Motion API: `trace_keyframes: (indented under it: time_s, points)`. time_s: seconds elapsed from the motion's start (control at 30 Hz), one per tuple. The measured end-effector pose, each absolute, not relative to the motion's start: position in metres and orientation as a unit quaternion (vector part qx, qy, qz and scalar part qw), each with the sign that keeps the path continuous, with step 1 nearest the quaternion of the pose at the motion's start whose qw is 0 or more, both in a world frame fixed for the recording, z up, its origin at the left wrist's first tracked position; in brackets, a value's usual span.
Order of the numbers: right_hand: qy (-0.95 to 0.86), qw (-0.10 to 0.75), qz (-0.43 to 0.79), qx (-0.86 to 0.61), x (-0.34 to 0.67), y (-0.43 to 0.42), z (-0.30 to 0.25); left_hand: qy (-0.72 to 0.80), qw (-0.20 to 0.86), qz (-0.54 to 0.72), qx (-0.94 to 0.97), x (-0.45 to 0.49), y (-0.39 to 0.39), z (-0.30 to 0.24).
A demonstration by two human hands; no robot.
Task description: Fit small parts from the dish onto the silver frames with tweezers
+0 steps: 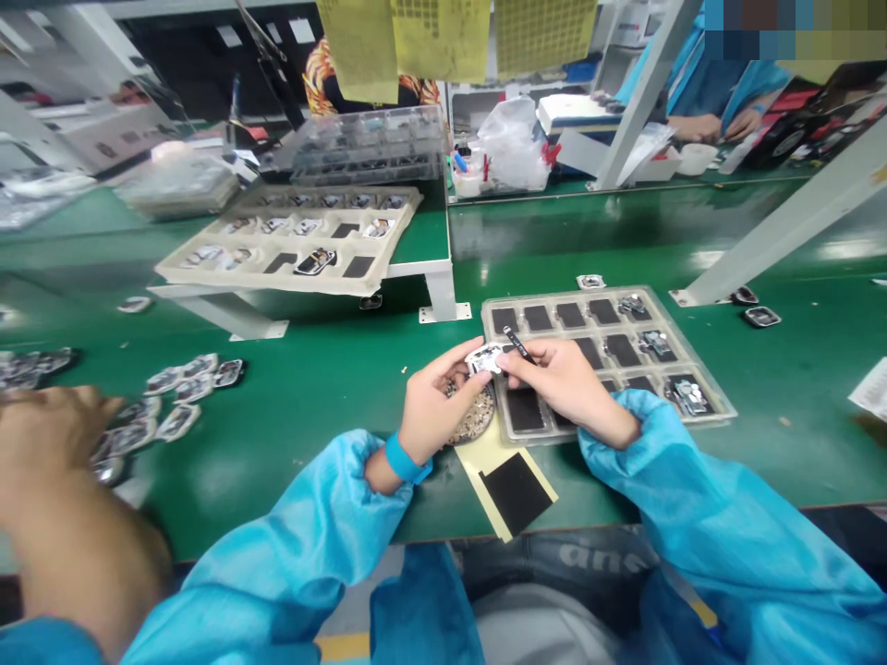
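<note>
My left hand [431, 399] pinches a small white-framed electronic part [485, 358] between thumb and fingers. In my right hand [565, 380] is a pair of slim black tweezers [518, 345] with white lettering, its rear end pointing up and away. The right fingertips touch the part's right edge; the tweezers' tips are hidden by the hand. Below my left hand lies a round dish of tiny pieces [477, 423], partly covered. Just to the right stands a clear compartment tray [713, 411] with dark pads and several circuit boards [687, 392] in its right column.
A yellow sheet with a black square [516, 494] lies near the front edge. A cream tray of parts [277, 235] sits on a raised shelf. Loose white-framed parts [178, 420] lie left, beside another person's blurred hand [55, 434]. A slanted white post [783, 199] rises at right.
</note>
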State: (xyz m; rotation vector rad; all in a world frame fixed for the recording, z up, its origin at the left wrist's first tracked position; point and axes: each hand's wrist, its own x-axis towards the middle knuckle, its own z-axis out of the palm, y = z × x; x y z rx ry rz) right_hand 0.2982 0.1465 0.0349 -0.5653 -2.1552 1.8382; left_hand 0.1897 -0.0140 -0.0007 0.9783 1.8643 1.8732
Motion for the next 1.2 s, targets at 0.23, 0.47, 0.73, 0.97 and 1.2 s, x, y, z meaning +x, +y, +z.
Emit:
trace_keyframes:
  time_s: [0.23, 0.47, 0.73, 0.97, 1.2]
  points:
    - [-0.764, 0.177, 0.591, -0.190, 0.296, 0.143, 0.029, 0.669, 0.131, 0.651, 0.333, 0.191, -0.015, 0.004]
    - [-0.732, 0.214, 0.629, -0.151, 0.293, 0.143, 0.021, 0.555, 0.290, 0.732, 0.270, 0.190, -0.011, 0.009]
    - [-0.710, 0.199, 0.662, -0.135, 0.293, 0.144, 0.021, 0.554, 0.286, 0.732, 0.276, 0.191, -0.011, 0.010]
    - [-0.713, 0.224, 0.648, -0.142, 0.292, 0.140, 0.018, 0.556, 0.278, 0.735, 0.271, 0.191, -0.011, 0.012]
    - [-0.735, 0.204, 0.637, -0.113, 0.293, 0.140, 0.015, 0.545, 0.296, 0.734, 0.276, 0.194, -0.011, 0.010]
